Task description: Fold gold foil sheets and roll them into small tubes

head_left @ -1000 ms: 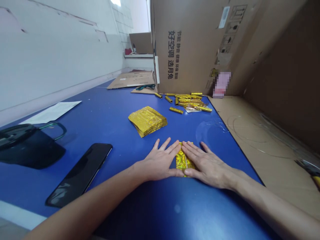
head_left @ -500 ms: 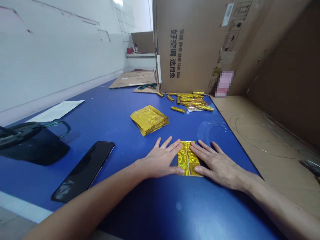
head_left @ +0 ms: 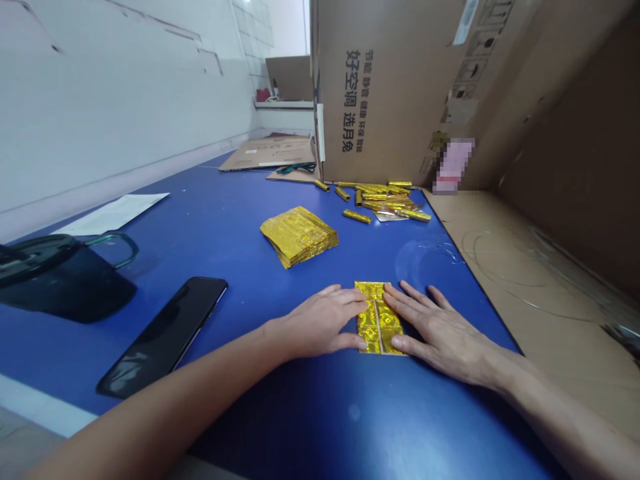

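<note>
Far out at nine o'clock from the hands, a black bag (head_left: 65,287) with a green handle sits on the blue table (head_left: 225,213), with a white paper (head_left: 113,213) beyond it at about ten o'clock. Nearer, a dark phone (head_left: 165,333) lies flat, well apart from the left hand (head_left: 320,323). That hand lies palm down, fingers close together and clasping nothing, its fingertips and thumb touching the left edge of a gold foil sheet (head_left: 379,319). The sheet lies flat on the table between both hands, a line running down its middle. At eleven o'clock from it rests a stack of gold foil sheets (head_left: 299,235). At twelve, a scatter of gold foil rolls (head_left: 385,199) lies at the foot of a large cardboard box (head_left: 400,87). The right hand (head_left: 440,330) is flat too, fingers spread, gripping nothing, fingertips on the sheet's right edge. At three o'clock lies a cardboard sheet (head_left: 500,220).
</note>
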`<state>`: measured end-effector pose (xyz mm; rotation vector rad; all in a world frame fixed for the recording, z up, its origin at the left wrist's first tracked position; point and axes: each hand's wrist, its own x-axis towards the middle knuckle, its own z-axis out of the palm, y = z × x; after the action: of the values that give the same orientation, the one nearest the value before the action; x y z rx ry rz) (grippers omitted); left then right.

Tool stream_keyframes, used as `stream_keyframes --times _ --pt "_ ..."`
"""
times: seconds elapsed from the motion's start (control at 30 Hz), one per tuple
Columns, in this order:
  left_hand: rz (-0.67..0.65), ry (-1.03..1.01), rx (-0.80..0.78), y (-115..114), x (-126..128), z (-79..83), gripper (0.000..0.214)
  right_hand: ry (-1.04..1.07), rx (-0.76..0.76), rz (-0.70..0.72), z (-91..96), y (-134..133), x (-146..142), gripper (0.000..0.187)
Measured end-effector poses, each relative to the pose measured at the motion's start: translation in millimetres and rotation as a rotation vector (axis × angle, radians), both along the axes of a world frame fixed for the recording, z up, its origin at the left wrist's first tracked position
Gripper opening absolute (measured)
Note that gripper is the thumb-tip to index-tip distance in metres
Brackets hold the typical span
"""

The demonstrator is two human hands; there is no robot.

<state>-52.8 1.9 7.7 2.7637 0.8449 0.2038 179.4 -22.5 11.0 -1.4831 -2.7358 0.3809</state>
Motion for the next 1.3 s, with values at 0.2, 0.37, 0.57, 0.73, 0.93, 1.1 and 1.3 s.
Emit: stream_keyframes --times 0.2,0.37,0.57,0.73,0.93,1.1,1.3 --pt "-0.025 0.006 -0.11 -1 -4 11.5 0.065 0.036 -0.153 0.049 12.0 4 10 0.087" --pt "-0.037 -0.009 -0.146 0 -5 13.3 0.049 0.058 -0.196 0.043 20.5 6 11 0.059" --pt "-0.032 0.017 -0.162 0 -6 12.1 0.049 0.095 -0.168 0.009 18.2 3 5 0.051" --pt "-0.017 0.007 -0.129 -1 -4 10.5 0.048 0.087 -0.17 0.01 17.9 3 6 0.068" --pt "-0.008 -0.01 -0.084 -2 -1 7.1 0.047 0.06 -0.135 0.024 14.1 3 7 0.08" --pt "0.004 -0.033 -0.081 -3 -1 6.7 0.045 0.053 -0.098 0.016 13.7 1 4 0.072" --pt "0.0 0.007 -0.119 -3 -2 10.3 0.067 0.115 -0.078 0.016 11.0 0 5 0.054"
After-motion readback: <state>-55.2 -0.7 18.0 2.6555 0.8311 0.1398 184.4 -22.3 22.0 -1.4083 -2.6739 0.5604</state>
